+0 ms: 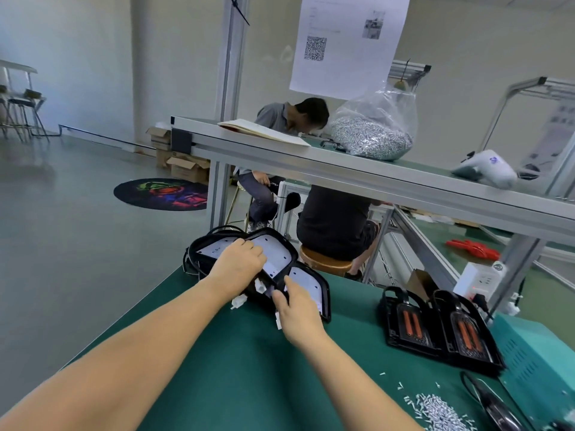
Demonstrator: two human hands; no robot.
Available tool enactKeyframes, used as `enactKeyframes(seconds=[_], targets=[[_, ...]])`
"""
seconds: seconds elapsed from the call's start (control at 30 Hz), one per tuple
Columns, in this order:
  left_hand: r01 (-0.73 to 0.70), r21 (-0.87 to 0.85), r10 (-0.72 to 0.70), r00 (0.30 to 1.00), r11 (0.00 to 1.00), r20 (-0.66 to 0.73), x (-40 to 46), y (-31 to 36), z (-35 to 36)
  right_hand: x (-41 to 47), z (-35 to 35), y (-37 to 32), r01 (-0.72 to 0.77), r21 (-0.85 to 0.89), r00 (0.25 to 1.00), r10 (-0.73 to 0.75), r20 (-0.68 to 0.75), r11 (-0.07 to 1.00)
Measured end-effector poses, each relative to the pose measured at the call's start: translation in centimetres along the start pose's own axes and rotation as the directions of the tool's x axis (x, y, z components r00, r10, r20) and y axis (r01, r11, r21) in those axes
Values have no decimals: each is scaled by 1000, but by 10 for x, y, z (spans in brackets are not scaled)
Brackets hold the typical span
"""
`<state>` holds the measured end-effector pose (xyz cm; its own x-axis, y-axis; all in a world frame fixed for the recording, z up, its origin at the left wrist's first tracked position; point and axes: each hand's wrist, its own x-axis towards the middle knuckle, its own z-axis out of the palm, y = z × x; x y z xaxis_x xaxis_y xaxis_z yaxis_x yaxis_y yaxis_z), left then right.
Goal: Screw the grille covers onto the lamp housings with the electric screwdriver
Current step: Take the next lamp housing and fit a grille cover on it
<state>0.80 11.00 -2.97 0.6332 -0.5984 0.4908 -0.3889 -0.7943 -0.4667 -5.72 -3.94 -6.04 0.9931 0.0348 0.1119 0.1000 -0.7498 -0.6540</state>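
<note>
Several black lamp housings with white inner plates (275, 255) lie piled at the far edge of the green table (217, 353). My left hand (238, 261) reaches over the pile and grips one housing from above. My right hand (297, 309) holds the near end of a housing (308, 283), fingers by its white wire connectors (260, 287). Two housings with grille covers (410, 321) (466, 334), showing orange elements, sit to the right. Loose screws (435, 412) lie in a heap at the near right. A dark tool (494, 405) lies beside them, partly cut off.
A teal box (535, 362) stands at the right edge. A white power strip (480, 279) sits behind the covered housings. An upper shelf (342, 172) carries a bag of screws (373, 132), a booklet and a white device. Two people sit beyond the table.
</note>
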Motion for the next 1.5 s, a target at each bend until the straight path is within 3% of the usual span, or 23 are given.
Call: enactKeyframes(seconds=[0.2,0.3,0.4,0.5,0.57,0.6,0.67,0.73,0.8,0.83,0.87,0.93,1.03,1.1,1.3,1.5], targets=[[46,-189,-90,969,981,-229,-14,-2,-10,10,-3,-7,-190,433,979,202,17,881],[27,-259,-113,939,965,-324,-20,8,-15,15,-6,-14,-285,742,952,271,144,607],[-14,-322,-118,915,947,-387,-28,29,-21,16,-12,-15,-278,914,942,272,198,297],[8,-430,-200,893,903,-403,-44,48,-25,10,-16,-6,-213,941,951,277,138,261],[112,-558,-368,852,822,-372,-59,57,-29,3,-21,1,-204,945,953,273,132,256],[203,-630,-496,803,750,-331,-67,60,-30,-1,-24,4,-206,949,951,279,136,240],[397,-757,-754,630,520,-187,-85,63,-30,-8,-33,11,-217,958,941,300,155,187],[512,-851,-903,412,119,121,-98,62,-28,-15,-42,18,-225,963,936,307,171,148],[444,-799,-799,252,-406,546,-102,56,-25,-25,-49,25,-235,963,934,304,185,135],[353,-702,-672,226,-618,705,-100,53,-23,-30,-51,27,-243,960,936,296,193,141],[269,-598,-551,233,-755,801,-96,50,-21,-36,-53,31,-255,955,937,283,205,154],[189,-464,-404,285,-865,869,-88,45,-19,-48,-54,37,-289,936,939,252,236,201],[154,-458,-392,327,-875,860,-81,41,-18,-64,-55,49,-327,899,937,224,268,293],[206,-506,-429,325,-838,843,-84,41,-17,-74,-58,59,-348,875,933,215,288,335],[468,-609,-531,303,-641,791,-110,57,0,-100,-68,83,-430,730,901,196,387,531],[600,-675,-603,366,-429,709,-119,84,3,-119,-75,95,-477,617,868,224,444,626]])
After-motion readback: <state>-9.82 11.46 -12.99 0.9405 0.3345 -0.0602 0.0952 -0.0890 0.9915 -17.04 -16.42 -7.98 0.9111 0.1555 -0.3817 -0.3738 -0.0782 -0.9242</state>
